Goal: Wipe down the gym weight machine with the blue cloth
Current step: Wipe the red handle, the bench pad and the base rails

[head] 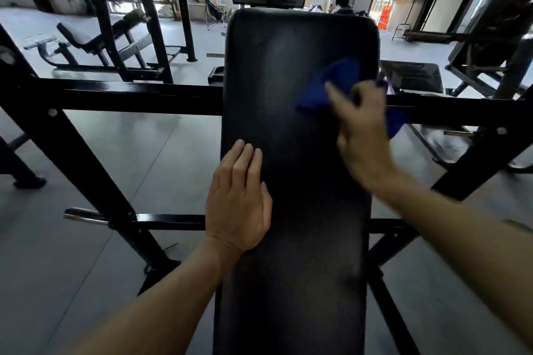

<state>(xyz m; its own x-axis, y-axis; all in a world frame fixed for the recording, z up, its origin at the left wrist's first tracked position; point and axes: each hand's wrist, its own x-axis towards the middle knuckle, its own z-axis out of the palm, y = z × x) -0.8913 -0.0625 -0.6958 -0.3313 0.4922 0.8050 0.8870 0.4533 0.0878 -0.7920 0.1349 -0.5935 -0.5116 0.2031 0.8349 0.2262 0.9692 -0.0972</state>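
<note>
A long black padded bench (291, 239) of the weight machine runs up the middle of the view, set on a black steel frame (138, 96). My left hand (238, 199) rests flat on the pad's left edge, fingers straight and together. My right hand (360, 135), blurred by motion, holds the blue cloth (326, 86) against the upper right part of the pad. Part of the cloth sticks out past the hand at the pad's right edge. The grip itself is hidden by the back of the hand.
Black crossbars run left and right under the pad. Another bench machine (95, 40) stands at the back left, a rack (490, 23) at the back right. A person (343, 3) sits far behind the pad. Grey floor lies on both sides.
</note>
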